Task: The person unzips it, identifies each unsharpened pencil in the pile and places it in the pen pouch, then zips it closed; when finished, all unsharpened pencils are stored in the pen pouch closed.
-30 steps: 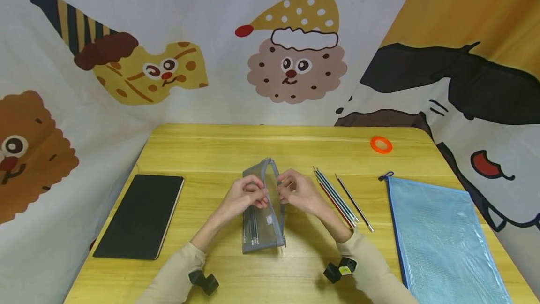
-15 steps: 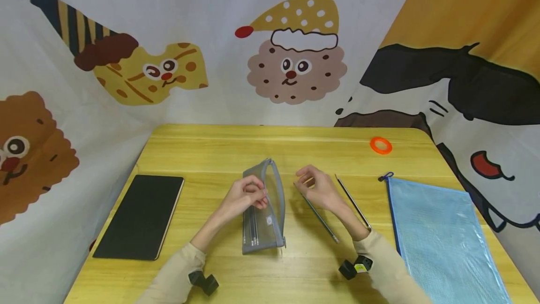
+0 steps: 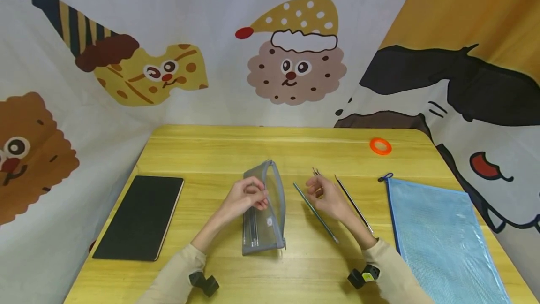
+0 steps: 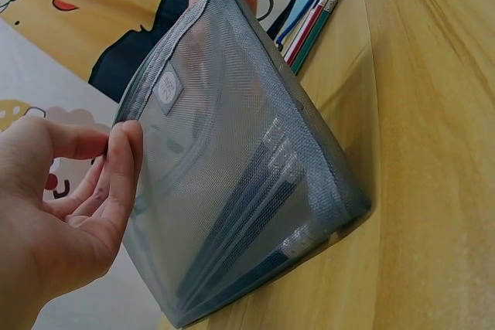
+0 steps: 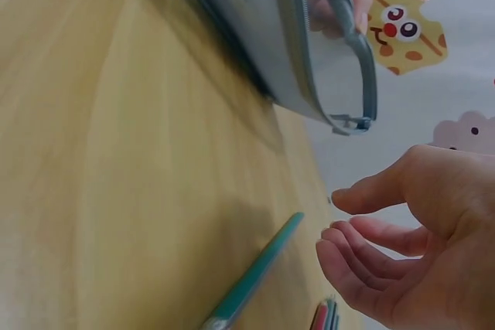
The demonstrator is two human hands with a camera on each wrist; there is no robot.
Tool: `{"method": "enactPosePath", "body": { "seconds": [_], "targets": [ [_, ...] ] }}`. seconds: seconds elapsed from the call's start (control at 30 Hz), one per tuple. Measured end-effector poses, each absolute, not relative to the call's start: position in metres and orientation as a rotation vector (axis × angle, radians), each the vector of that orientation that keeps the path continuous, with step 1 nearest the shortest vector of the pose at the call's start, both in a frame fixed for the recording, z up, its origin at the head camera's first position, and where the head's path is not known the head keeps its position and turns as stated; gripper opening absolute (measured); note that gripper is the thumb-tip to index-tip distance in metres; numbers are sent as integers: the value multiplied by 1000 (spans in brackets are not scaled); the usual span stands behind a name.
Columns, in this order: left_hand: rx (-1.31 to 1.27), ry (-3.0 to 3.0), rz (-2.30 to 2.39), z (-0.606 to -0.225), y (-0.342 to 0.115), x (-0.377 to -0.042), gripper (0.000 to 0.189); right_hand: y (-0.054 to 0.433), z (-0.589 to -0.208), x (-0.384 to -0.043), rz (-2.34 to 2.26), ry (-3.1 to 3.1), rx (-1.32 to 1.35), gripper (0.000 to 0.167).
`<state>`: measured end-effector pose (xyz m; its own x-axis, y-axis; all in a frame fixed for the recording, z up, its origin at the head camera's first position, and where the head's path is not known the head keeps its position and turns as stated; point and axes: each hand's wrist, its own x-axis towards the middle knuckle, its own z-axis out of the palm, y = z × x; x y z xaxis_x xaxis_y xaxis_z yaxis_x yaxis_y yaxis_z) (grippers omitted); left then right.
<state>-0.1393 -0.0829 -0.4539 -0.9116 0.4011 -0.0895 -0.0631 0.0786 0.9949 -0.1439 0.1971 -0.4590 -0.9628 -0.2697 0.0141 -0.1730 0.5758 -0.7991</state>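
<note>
My left hand (image 3: 244, 194) pinches the near-left rim of a grey mesh pencil case (image 3: 262, 236), whose zipped mouth gapes. Several pencils (image 4: 240, 206) show through its mesh in the left wrist view. To the right of the case, my right hand (image 3: 331, 196) hovers with fingers loosely bent and thumb apart, holding nothing visible. Between that hand and the case a green pencil (image 3: 316, 213) lies on the table. A few more pencils (image 5: 326, 316) lie beneath the right hand, mostly hidden by it in the head view. A dark pencil (image 3: 354, 204) lies just right of them.
A black notebook (image 3: 139, 217) lies at the left of the wooden table (image 3: 202, 149). At the right is a blue zip bag (image 3: 443, 233). An orange ring (image 3: 371, 147), like a tape roll, lies at the back right. A printed cloth hangs behind.
From the case's mouth my right hand has moved right, over the pencils. The green pencil now lies apart from the others, nearer the case. My left hand keeps its grip.
</note>
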Motion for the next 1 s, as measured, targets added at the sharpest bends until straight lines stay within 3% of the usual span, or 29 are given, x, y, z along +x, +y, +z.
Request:
{"method": "enactPosePath", "body": {
  "seconds": [0.67, 1.0],
  "targets": [
    [337, 2032, 1893, -455, -82, -137, 18, 207, -479, -133, -1128, 2745, -374, 33],
    [342, 2032, 1897, -457, -82, -137, 17, 204, -479, -134, -951, 2846, -390, 18]
  ]
}}
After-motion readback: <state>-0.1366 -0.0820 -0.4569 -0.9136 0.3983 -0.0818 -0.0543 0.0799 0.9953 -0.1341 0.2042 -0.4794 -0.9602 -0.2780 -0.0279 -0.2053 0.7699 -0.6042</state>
